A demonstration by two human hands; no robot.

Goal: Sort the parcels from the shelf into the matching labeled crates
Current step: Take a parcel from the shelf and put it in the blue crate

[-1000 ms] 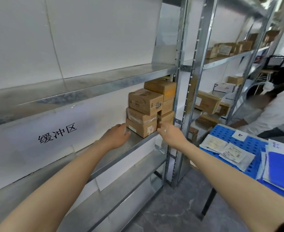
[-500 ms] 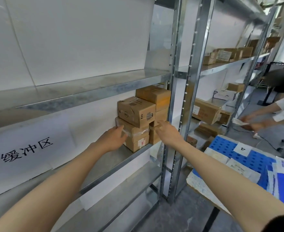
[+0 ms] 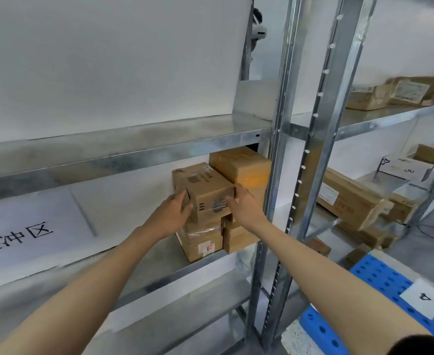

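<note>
Grip now higher: left hand [image 3: 171,213] and right hand [image 3: 244,204] around top parcel [image 3: 203,187].

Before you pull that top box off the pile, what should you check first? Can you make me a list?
1. Grip of left hand on top box: ok, it holds the left side.
2. Grip of right hand: ok, it holds the right front corner.
3. Nothing stacked on top box: ok.
4. Room under the shelf above: ok, a gap shows.
5. Matching crate known: cannot tell, the box print is blurred.
6. A blue crate in view: ok, lower right.
</note>
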